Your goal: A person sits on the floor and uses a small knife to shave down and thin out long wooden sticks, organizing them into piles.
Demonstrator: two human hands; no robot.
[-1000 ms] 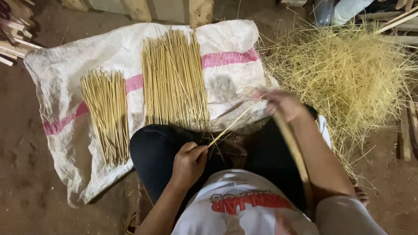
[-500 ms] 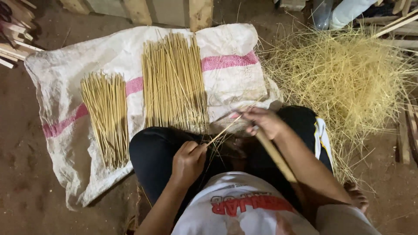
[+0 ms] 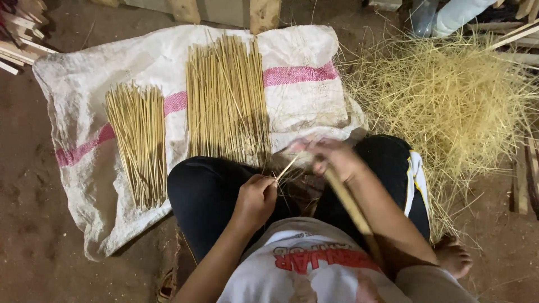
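Above the lap, at the centre of the head view, a thin pale sliver [image 3: 287, 166] is held between both hands: the left hand [image 3: 255, 197] is clenched on its near end, and the right hand [image 3: 331, 157], blurred by motion, is closed around a long wooden-handled tool [image 3: 351, 207] whose handle runs back toward 5 o'clock. Over the last second the right hand has been drawn in from about 2 o'clock toward the left hand, and the tool has been swung with it, while the left hand has stayed put; a stroke along the sliver is judged to be under way. At 11 o'clock a white sack [image 3: 73, 101] with a pink stripe is spread on the floor, carrying a tall bundle of sticks [image 3: 227, 95] and a shorter bundle [image 3: 137, 143]. At 2 o'clock a heap of loose shavings [image 3: 449, 95] lies close beside the right knee, crowding that side. Timber offcuts [image 3: 17, 39] are stacked at 10 o'clock.
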